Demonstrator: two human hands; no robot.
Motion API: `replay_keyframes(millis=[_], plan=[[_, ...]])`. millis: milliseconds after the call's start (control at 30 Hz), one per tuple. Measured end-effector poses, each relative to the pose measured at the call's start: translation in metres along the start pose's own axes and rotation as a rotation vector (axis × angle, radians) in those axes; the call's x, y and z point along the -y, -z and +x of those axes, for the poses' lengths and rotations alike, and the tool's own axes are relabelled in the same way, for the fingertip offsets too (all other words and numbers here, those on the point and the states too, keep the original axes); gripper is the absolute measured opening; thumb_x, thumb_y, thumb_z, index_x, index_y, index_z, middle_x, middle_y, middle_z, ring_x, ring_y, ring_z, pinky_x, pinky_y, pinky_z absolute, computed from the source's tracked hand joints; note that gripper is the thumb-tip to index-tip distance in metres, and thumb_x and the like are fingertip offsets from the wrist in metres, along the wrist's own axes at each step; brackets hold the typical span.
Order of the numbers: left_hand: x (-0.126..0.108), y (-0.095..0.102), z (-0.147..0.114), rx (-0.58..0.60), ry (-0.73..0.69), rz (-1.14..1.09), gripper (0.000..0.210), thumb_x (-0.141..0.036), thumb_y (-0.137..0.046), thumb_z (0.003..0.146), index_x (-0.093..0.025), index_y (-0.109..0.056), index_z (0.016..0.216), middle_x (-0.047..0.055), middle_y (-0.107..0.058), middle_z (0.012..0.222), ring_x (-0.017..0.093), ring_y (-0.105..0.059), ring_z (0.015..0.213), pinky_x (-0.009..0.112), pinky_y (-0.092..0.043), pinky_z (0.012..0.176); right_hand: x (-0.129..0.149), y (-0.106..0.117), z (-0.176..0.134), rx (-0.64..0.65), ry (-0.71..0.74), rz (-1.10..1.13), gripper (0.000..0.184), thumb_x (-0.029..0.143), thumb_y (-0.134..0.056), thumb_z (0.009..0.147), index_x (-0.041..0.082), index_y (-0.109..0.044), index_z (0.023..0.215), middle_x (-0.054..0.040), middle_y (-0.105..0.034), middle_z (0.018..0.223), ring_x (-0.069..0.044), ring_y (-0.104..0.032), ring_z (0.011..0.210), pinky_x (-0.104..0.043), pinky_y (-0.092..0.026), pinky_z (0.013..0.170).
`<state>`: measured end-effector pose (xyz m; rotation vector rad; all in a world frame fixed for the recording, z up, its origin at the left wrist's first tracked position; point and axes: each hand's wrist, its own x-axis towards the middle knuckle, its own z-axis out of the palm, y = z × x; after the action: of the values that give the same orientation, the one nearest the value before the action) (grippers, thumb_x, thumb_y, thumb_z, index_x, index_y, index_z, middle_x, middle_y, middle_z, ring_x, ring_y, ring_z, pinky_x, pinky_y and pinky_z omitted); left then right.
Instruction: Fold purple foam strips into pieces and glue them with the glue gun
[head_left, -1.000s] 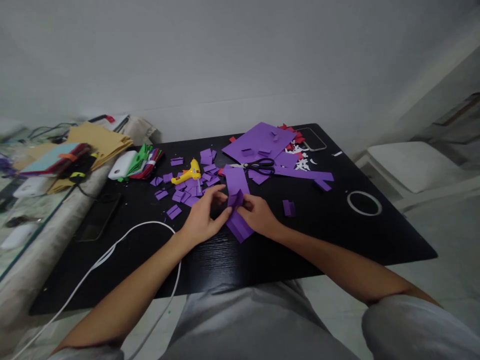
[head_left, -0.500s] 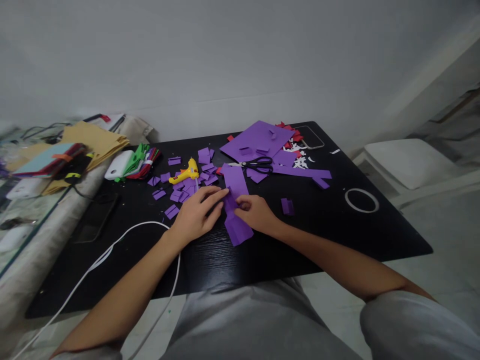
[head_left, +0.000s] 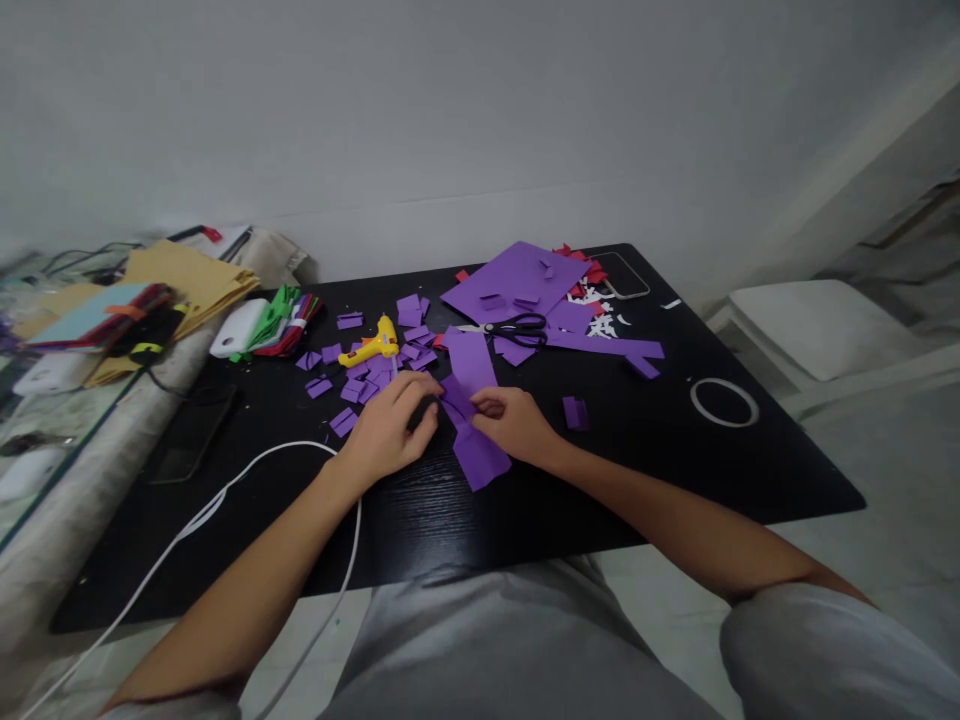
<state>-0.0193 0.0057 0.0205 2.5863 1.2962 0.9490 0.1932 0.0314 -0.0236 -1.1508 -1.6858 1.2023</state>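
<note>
A folded purple paper strip point(head_left: 484, 462) lies at an angle on the black table between my hands. My left hand point(head_left: 390, 425) has its fingers curled, with thumb and fingertips closing on the strip's left edge. From the other side, my right hand point(head_left: 517, 428) pinches the strip's right edge between thumb and bent fingers. Part of the fold is hidden by the fingertips. Beyond the strip lie black-handled scissors point(head_left: 517, 328). Just past my left hand is a yellow glue gun point(head_left: 371, 345), among several small folded purple paper pieces point(head_left: 345, 422).
A large purple sheet point(head_left: 510, 275) lies at the back, near white paper scraps point(head_left: 604, 318). One folded piece point(head_left: 576, 413) and a tape-like ring point(head_left: 724, 402) are at right. A white cable point(head_left: 255, 462) crosses the left side, near a dark phone point(head_left: 191, 440).
My left fingertips have drawn back slightly from over the strip to its left edge, and its fold has shifted. My right hand keeps its grip almost unmoved.
</note>
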Motion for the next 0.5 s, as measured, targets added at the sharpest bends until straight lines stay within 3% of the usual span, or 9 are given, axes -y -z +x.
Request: replay_keyframes(millis=[133, 267, 500], plan=[[0.001, 0.0011, 0.0009, 0.07, 0.008, -0.008, 0.022, -0.009, -0.054, 0.084, -0.02, -0.06, 0.102, 0.011, -0.061, 0.12, 0.025, -0.062, 0.112, 0.039, -0.053, 0.095, 0.0008, -0.0005, -0.0004, 0.003, 0.024, -0.021, 0.014, 0.013, -0.067, 0.076, 0.017, -0.076, 0.086, -0.0026, -0.078, 0.079, -0.018, -0.074, 0.072, -0.028, -0.057, 0.07], [0.0008, -0.0018, 0.0002, 0.151, 0.006, 0.012, 0.023, -0.011, -0.053, 0.086, -0.02, -0.065, 0.103, 0.013, -0.057, 0.128, 0.026, -0.062, 0.114, 0.041, -0.053, 0.095, 0.0041, -0.0021, -0.0033, 0.007, 0.067, 0.005, 0.011, 0.017, -0.067, 0.079, 0.018, -0.075, 0.087, -0.0027, -0.078, 0.082, -0.018, -0.074, 0.071, -0.028, -0.057, 0.069], [-0.0025, -0.0047, -0.0014, 0.065, -0.044, -0.003, 0.019, -0.013, -0.056, 0.086, -0.021, -0.071, 0.094, 0.011, -0.061, 0.127, 0.026, -0.063, 0.113, 0.043, -0.053, 0.097, 0.0028, -0.0015, -0.0017, 0.041, 0.042, 0.107, 0.013, 0.02, -0.068, 0.077, 0.017, -0.074, 0.089, -0.0022, -0.077, 0.085, -0.019, -0.073, 0.078, -0.031, -0.058, 0.079]])
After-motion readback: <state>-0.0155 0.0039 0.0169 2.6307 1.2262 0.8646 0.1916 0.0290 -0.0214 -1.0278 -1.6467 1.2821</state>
